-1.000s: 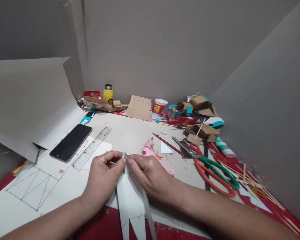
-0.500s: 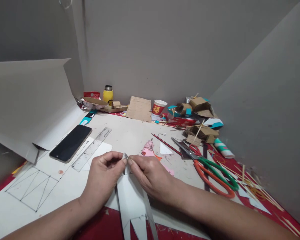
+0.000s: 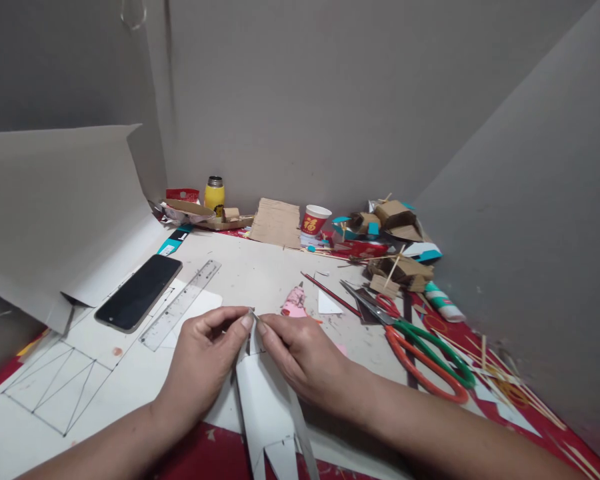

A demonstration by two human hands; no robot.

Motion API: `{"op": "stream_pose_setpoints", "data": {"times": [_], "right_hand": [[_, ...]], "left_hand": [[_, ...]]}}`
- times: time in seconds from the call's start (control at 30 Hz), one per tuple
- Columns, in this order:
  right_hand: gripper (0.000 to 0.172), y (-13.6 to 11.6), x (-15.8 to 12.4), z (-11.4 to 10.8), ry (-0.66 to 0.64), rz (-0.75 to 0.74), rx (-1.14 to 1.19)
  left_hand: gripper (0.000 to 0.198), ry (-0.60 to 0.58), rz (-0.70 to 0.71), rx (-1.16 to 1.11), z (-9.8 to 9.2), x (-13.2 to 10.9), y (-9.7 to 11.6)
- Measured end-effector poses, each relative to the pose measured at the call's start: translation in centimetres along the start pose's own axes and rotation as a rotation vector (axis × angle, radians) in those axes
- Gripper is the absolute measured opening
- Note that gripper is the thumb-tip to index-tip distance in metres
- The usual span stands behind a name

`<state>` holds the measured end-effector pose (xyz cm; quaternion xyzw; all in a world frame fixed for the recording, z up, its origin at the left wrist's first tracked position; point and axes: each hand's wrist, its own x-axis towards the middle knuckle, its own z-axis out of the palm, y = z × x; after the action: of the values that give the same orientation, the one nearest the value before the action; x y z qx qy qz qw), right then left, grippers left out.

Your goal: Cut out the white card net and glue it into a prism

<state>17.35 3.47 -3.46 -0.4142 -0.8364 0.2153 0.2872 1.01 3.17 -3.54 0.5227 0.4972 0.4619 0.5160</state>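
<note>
A folded white card piece (image 3: 267, 393) with pencil lines and pointed, cut flaps at its near end stands out toward me over the table edge. My left hand (image 3: 205, 357) pinches its narrow far tip between thumb and forefinger. From the other side, my right hand (image 3: 307, 353) grips the same tip, thumb close to the left thumb. The fingertips hide part of the point where the flaps meet. Just beyond my right hand lies a pink glue gun (image 3: 295, 301), partly covered by that hand.
To the left lie a phone (image 3: 139, 293), a clear ruler (image 3: 180, 305) and a pencil-drawn grid on white card (image 3: 20, 433). Green-and-orange scissors (image 3: 425, 353) and a dark red pencil (image 3: 330, 293) are on the right. A paper cup (image 3: 315, 221), yellow bottle (image 3: 215, 197) and cardboard scraps (image 3: 275, 222) line the back.
Both hands keep their pinch on the card's tip, with only slight finger shifts. The card has turned a little, and the whole view has shifted slightly.
</note>
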Motion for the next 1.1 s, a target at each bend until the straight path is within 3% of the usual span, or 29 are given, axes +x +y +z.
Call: {"op": "stream_pose_setpoints", "data": {"times": [0.37,1.1], "right_hand": [[0.029,-0.28,0.01,-0.24,0.013,-0.018,0.007],[0.031,-0.17,-0.09,-0.11,-0.033,0.003,0.018]], "left_hand": [[0.017,-0.128,-0.113,-0.195,-0.49,0.54,0.15],[0.017,-0.191,-0.209,-0.309,-0.49,0.80,-0.33]]}}
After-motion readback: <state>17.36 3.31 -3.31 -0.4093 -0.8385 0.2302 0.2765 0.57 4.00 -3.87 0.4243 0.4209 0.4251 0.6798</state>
